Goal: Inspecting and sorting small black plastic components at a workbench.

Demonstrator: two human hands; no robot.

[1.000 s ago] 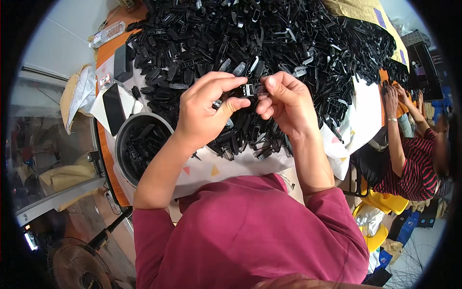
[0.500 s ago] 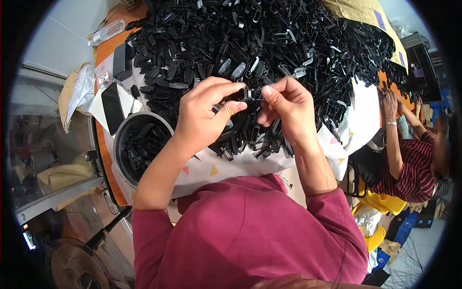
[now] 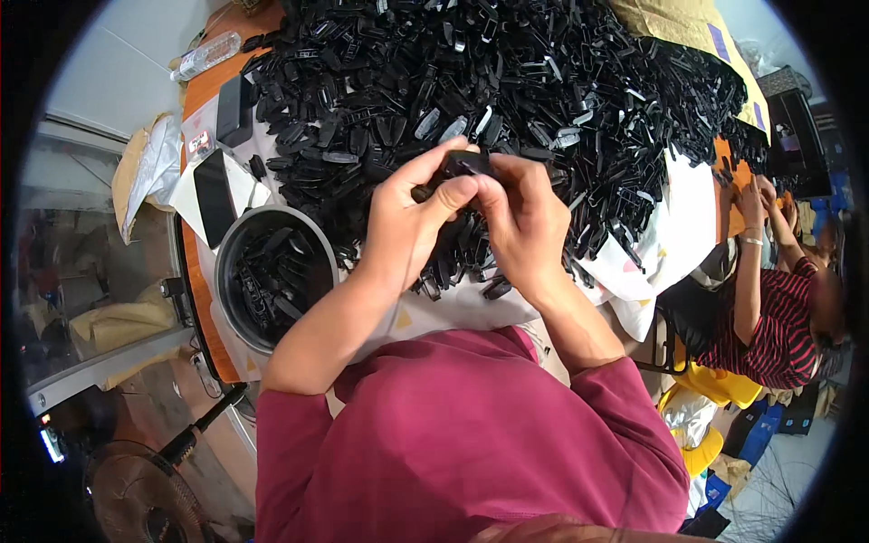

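A small black plastic part [image 3: 465, 164] is pinched between my two hands, over the near side of a big heap of similar black plastic pieces [image 3: 398, 90]. My left hand [image 3: 412, 204] grips its left end, thumb below and fingers behind. On its right end, my right hand [image 3: 525, 213] is closed, with the thumb tip close to the left thumb. The fingers cover much of the part, so its exact kind is unclear. Left of my left forearm stands a round grey bowl [image 3: 328, 262] with more black pieces in it.
A dark phone [image 3: 214, 201] and a dark grey box [image 3: 233, 110] lie at the table's left, near a clear plastic bottle [image 3: 206, 57]. A fan [image 3: 145, 498] stands at lower left. Another person [image 3: 769, 308] works at the right. A yellow-brown sack [image 3: 688, 32] lies at the far right.
My hands have come together, the right one moving left. The part between them is turned and now shows a broad dark face. The other person's hands have shifted slightly.
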